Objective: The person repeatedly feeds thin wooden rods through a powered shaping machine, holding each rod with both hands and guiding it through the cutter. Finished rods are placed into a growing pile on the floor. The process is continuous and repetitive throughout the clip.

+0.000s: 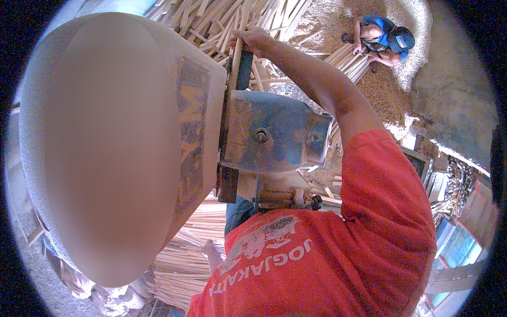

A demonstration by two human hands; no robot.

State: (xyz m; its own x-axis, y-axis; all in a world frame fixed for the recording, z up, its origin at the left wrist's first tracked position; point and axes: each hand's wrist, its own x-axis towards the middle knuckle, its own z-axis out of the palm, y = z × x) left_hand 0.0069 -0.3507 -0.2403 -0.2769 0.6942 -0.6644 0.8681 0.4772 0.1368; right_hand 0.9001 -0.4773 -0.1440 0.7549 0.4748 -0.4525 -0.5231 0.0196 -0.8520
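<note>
My right hand (252, 42) reaches far ahead, past a dusty blue machine housing (272, 131) with a bolt on top. Its fingers are closed round a thin wooden strip (235, 71), which runs along the slot beside the housing. At the lower left, partly hidden by my red shirt, is my left hand (212, 254). It appears closed on the end of a pale wooden stick (191, 237) above a stack of strips (179, 274); its fingers are small and indistinct.
A big dusty rounded machine cover (196, 121), partly blurred out, fills the left. Loose wooden strips (198, 21) lie in a heap beyond it. At the far right a co-worker in blue (381, 39) crouches over a bundle of strips (351, 61) among sawdust (388, 95).
</note>
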